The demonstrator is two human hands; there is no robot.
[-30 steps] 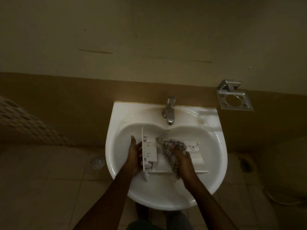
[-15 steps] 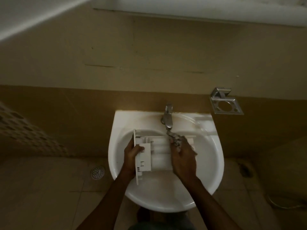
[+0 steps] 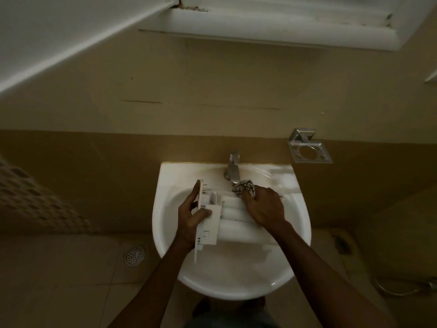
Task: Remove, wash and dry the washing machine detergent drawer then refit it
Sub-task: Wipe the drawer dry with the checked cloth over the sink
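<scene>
The white plastic detergent drawer point(image 3: 227, 218) lies across the white washbasin point(image 3: 300, 223), front panel to the left. My left hand point(image 3: 189, 216) grips the front panel, thumb over its inner face, fingers behind it. My right hand point(image 3: 264, 208) holds a bunched checked cloth point(image 3: 243, 188) and presses it on the drawer's far end, just below the tap point(image 3: 233, 170). No water is visibly running.
A chrome holder point(image 3: 309, 150) is fixed to the wall right of the basin. A floor drain point(image 3: 134, 254) sits on the tiles at the lower left. A hose point(image 3: 406, 286) lies on the floor at the lower right. A white frame point(image 3: 283, 22) hangs overhead.
The drawer has been turned from standing on edge to lying flatter in the basin. My right hand with the cloth has moved up toward the tap. The camera has tilted upward.
</scene>
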